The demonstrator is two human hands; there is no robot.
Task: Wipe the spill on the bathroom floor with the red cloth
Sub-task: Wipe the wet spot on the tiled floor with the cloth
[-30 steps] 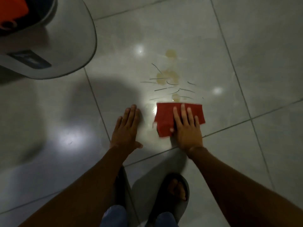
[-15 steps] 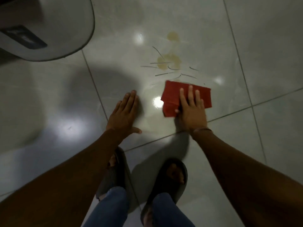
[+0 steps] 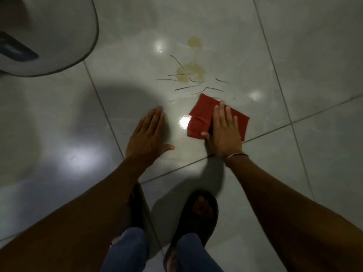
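Wiping stroke under way

Your right hand [image 3: 223, 130] presses flat on the cloth [image 3: 202, 118], just short of the spill [image 3: 189, 74]; left hand [image 3: 148, 134] open, braced on the floor [image 3: 314, 55]. Push forward next.
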